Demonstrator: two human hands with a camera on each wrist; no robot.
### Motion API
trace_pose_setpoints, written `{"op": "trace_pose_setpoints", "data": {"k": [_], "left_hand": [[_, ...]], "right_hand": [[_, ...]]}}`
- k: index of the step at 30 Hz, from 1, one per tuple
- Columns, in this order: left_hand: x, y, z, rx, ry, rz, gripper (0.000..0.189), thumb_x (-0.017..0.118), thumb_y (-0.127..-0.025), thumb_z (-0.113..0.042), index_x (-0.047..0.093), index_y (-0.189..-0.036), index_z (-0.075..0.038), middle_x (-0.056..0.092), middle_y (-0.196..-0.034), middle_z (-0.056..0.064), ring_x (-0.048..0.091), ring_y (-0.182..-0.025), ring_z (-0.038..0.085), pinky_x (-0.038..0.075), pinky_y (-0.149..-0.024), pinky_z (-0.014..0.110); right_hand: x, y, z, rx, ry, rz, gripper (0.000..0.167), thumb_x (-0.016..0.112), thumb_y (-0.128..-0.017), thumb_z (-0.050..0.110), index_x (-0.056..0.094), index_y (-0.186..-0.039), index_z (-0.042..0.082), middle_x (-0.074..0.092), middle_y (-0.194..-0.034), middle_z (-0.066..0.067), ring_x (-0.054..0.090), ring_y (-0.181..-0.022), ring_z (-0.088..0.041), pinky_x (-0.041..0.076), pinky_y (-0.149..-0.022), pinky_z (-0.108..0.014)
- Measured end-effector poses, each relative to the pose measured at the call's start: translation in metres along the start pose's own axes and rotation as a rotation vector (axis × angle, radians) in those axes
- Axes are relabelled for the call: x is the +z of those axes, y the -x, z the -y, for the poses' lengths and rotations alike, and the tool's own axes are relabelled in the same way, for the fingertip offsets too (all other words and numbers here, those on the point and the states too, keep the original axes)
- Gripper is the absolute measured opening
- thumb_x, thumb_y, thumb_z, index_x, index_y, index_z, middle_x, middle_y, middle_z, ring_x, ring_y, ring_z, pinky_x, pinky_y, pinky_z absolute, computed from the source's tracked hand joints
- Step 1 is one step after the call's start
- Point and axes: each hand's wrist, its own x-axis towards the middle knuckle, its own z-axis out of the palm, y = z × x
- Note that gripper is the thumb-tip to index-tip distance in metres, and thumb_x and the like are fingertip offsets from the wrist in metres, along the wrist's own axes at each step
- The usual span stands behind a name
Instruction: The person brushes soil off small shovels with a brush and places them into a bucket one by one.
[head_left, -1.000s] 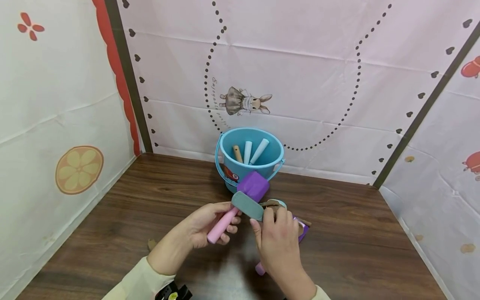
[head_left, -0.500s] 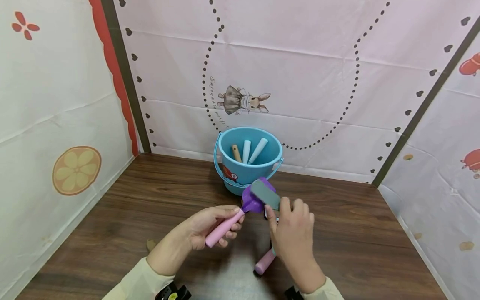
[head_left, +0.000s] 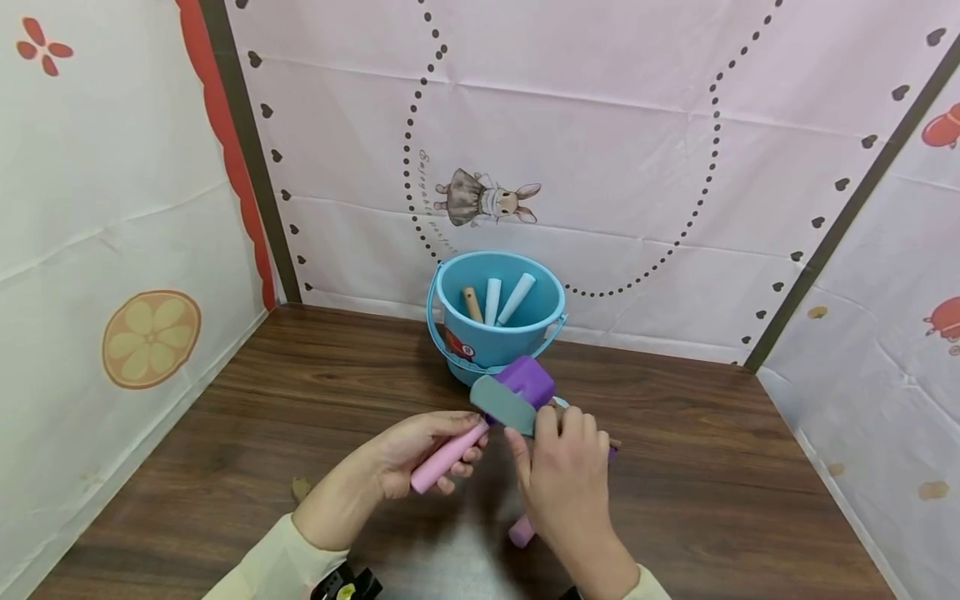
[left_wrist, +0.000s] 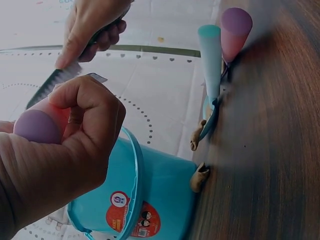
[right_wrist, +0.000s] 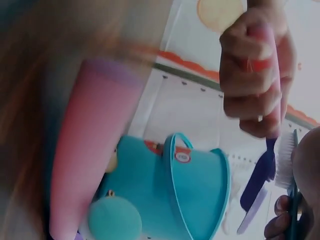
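Observation:
My left hand [head_left: 408,458] grips the pink handle [head_left: 447,458] of a small toy shovel, its purple blade [head_left: 531,379] pointing away, in front of the bucket. With my right hand [head_left: 568,479] I hold a brush [head_left: 498,404] with a grey-green back, lying across the neck of the shovel. Its white bristles [right_wrist: 285,160] face the shovel in the right wrist view and seem to touch it, though the exact contact is hard to tell. Under my right hand, another pink-handled tool [head_left: 521,531] lies on the table, mostly hidden.
A blue bucket [head_left: 468,350] stands at the back, with a wooden handle [head_left: 472,305] and two pale blue handles [head_left: 516,300] sticking up inside. A teal-handled tool [left_wrist: 211,65] and brown lumps [left_wrist: 200,178] lie on the wooden table [head_left: 322,375]. Printed cloth walls [head_left: 622,183] enclose it.
The brush went from the shovel's neck out over its purple blade, then came back to the neck. My left hand keeps its grip and hardly moves.

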Motion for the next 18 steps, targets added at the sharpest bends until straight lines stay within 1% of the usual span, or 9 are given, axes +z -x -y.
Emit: {"op": "trace_pose_setpoints", "data": {"k": [1, 3, 7, 9, 11, 12, 14, 16, 18], "left_hand": [[0.0, 0.0, 0.0, 0.001, 0.001, -0.002, 0.026, 0.051, -0.105, -0.034, 0.058, -0.107, -0.008, 0.057, -0.087, 0.002, 0.052, -0.068, 0.009, 0.044, -0.053, 0.02], [0.0, 0.0, 0.0, 0.006, -0.011, -0.005, 0.026, 0.051, -0.105, -0.033, 0.059, -0.106, -0.008, 0.057, -0.086, 0.001, 0.053, -0.068, 0.009, 0.044, -0.052, 0.02], [-0.001, -0.001, 0.002, 0.007, -0.032, -0.015, 0.025, 0.051, -0.105, -0.032, 0.06, -0.104, -0.008, 0.058, -0.084, 0.001, 0.054, -0.067, 0.01, 0.044, -0.052, 0.021], [-0.002, 0.0, 0.003, 0.002, -0.038, -0.019, 0.025, 0.051, -0.105, -0.032, 0.06, -0.104, -0.008, 0.058, -0.083, 0.001, 0.054, -0.067, 0.01, 0.045, -0.051, 0.021], [-0.002, 0.0, 0.003, -0.004, -0.039, -0.022, 0.026, 0.051, -0.105, -0.032, 0.061, -0.104, -0.008, 0.058, -0.083, 0.001, 0.054, -0.067, 0.01, 0.045, -0.051, 0.021], [-0.002, 0.0, 0.003, -0.004, -0.042, -0.024, 0.026, 0.052, -0.104, -0.033, 0.061, -0.104, -0.008, 0.058, -0.083, 0.001, 0.054, -0.067, 0.01, 0.045, -0.051, 0.021], [-0.002, 0.0, 0.002, 0.0, -0.041, -0.03, 0.027, 0.052, -0.104, -0.034, 0.061, -0.104, -0.008, 0.058, -0.083, 0.001, 0.054, -0.067, 0.01, 0.045, -0.051, 0.021], [-0.002, 0.0, 0.002, 0.006, -0.038, -0.039, 0.027, 0.053, -0.104, -0.034, 0.06, -0.105, -0.008, 0.058, -0.083, 0.001, 0.054, -0.066, 0.009, 0.045, -0.051, 0.02], [-0.001, 0.0, 0.001, 0.016, -0.041, -0.044, 0.028, 0.052, -0.104, -0.034, 0.06, -0.107, -0.007, 0.058, -0.084, 0.001, 0.054, -0.066, 0.009, 0.045, -0.05, 0.02]], "right_hand": [[0.001, 0.0, 0.0, -0.002, -0.004, -0.003, 0.054, 0.047, -0.103, 0.054, 0.053, -0.089, 0.003, 0.038, -0.073, -0.007, 0.036, -0.061, -0.024, 0.026, -0.056, -0.034], [0.003, 0.0, -0.005, 0.026, -0.004, 0.007, 0.051, 0.051, -0.102, 0.053, 0.052, -0.088, 0.003, 0.039, -0.073, -0.008, 0.037, -0.062, -0.025, 0.026, -0.055, -0.035], [0.008, -0.003, -0.025, 0.161, 0.005, 0.063, 0.046, 0.056, -0.101, 0.048, 0.048, -0.086, 0.005, 0.038, -0.073, -0.008, 0.04, -0.064, -0.028, 0.028, -0.056, -0.037], [0.008, -0.004, -0.033, 0.227, 0.007, 0.104, 0.045, 0.054, -0.102, 0.047, 0.045, -0.084, 0.007, 0.037, -0.073, -0.008, 0.039, -0.064, -0.028, 0.028, -0.057, -0.037], [0.006, -0.005, -0.035, 0.259, -0.014, 0.121, 0.044, 0.053, -0.103, 0.046, 0.044, -0.084, 0.008, 0.037, -0.074, -0.007, 0.039, -0.066, -0.027, 0.028, -0.058, -0.037], [0.005, -0.006, -0.034, 0.259, -0.033, 0.119, 0.043, 0.054, -0.103, 0.045, 0.045, -0.085, 0.007, 0.037, -0.074, -0.007, 0.039, -0.066, -0.027, 0.028, -0.059, -0.037], [0.001, -0.006, -0.026, 0.228, -0.073, 0.108, 0.042, 0.056, -0.102, 0.045, 0.048, -0.086, 0.007, 0.038, -0.075, -0.006, 0.04, -0.068, -0.026, 0.029, -0.06, -0.037], [-0.003, -0.005, -0.014, 0.171, -0.109, 0.099, 0.042, 0.058, -0.101, 0.045, 0.051, -0.089, 0.006, 0.039, -0.076, -0.005, 0.041, -0.069, -0.024, 0.03, -0.061, -0.036], [-0.005, -0.003, -0.001, 0.11, -0.129, 0.102, 0.041, 0.06, -0.1, 0.046, 0.052, -0.089, 0.007, 0.04, -0.077, -0.004, 0.041, -0.069, -0.022, 0.03, -0.062, -0.035]]}}
